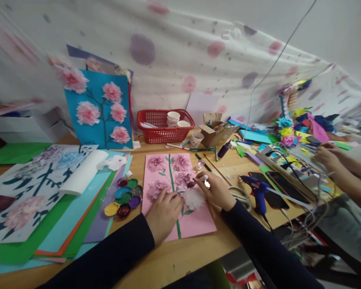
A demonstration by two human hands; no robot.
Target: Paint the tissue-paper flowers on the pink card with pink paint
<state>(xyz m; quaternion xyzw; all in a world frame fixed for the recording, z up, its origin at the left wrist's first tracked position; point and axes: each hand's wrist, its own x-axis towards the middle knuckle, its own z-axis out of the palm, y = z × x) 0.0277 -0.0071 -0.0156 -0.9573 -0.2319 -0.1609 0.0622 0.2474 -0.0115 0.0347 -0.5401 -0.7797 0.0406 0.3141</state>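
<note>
A pink sheet (203, 225) lies on the table, bearing a painted green stem, leaves and several ruffled pink flowers. My left hand (165, 212) rests on the sheet with its fingers stretched out, beside the lower-left flower (157, 189). In my right hand (216, 190), closed fingers pinch a small dabber with a white end (203, 178); its dark reddish tip meets the middle-right flower (183, 179). Just below that hand is a white ruffled flower (194, 199). Left of the sheet stand several small paint pots (123, 197) of different colours.
Coloured sheets (92, 224) and a paper roll (83, 172) lie left. Behind stand a blue flower picture (93, 88), a red basket (165, 134) and a paper cup (196, 139). A blue glue gun (258, 192), phones (284, 186) and cables lie right, near another person's hands (327, 158).
</note>
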